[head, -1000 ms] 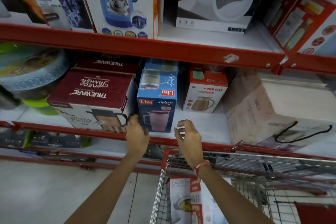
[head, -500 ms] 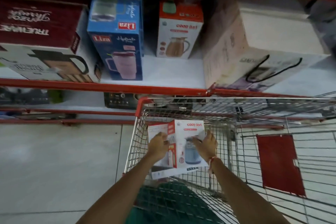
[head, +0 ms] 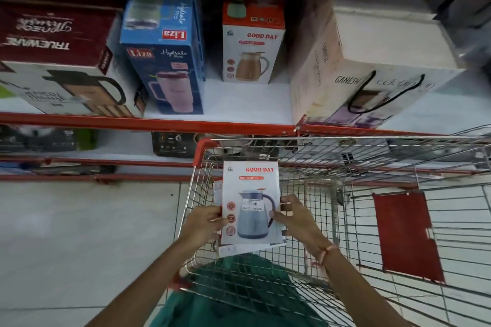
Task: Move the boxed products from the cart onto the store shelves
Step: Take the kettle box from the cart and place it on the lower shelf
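Note:
A white Good Day box with a blue jug printed on it stands upright inside the wire cart, near its front left corner. My left hand grips the box's left edge and my right hand grips its right edge. Another box shows partly behind it on the left. On the red-edged shelf above the cart stand a blue Liza box, an orange-topped Good Day box, a maroon Trueware box and a large pale Ganesh box.
White shelf surface lies bare between the Liza box and the Ganesh box, in front of the Good Day box. A lower shelf holds a dark appliance box. The cart has a red flap. Grey floor tiles lie to the left.
My hands left the shelf edge, went down into the cart and took hold of the Good Day box. The box now faces me upright and sits slightly higher.

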Demonstrator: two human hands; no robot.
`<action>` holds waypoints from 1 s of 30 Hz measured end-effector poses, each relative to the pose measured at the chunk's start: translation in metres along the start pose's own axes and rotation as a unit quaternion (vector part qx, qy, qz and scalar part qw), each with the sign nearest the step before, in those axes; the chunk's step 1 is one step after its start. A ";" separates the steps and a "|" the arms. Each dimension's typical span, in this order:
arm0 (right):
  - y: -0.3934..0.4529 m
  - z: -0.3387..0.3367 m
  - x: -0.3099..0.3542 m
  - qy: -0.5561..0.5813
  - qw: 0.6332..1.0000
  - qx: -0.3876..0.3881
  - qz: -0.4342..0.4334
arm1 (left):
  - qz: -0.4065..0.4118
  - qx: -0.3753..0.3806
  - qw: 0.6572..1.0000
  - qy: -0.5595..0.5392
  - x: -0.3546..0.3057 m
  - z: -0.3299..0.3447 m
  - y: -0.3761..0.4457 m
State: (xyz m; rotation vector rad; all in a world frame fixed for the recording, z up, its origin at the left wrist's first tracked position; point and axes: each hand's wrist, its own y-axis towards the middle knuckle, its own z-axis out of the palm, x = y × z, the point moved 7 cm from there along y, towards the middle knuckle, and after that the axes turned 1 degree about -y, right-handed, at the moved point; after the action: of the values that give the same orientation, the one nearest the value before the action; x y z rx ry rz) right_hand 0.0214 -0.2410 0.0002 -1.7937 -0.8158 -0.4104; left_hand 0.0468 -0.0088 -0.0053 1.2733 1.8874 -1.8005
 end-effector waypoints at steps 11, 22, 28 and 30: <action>-0.060 -0.010 0.057 0.053 0.994 -0.018 -0.090 | 0.096 -0.047 0.994 -0.009 -0.059 -0.043 -0.067; -0.044 -0.057 0.138 -0.072 0.952 -0.200 -0.221 | 0.204 -0.185 0.958 0.078 -0.144 -0.050 -0.049; -0.009 -0.081 0.209 -0.125 0.892 -0.323 -0.290 | 0.266 -0.293 0.907 0.148 -0.220 -0.064 -0.013; 0.014 -0.080 0.222 -0.128 0.892 -0.322 -0.290 | 0.266 -0.304 0.899 0.169 -0.239 -0.068 0.006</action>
State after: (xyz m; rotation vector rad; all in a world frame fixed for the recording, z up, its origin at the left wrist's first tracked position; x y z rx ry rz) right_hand 0.1962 -0.2443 0.1593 -2.2134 -1.5490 -0.9321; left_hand 0.2188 -0.0479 0.1702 1.6796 1.7900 -0.6702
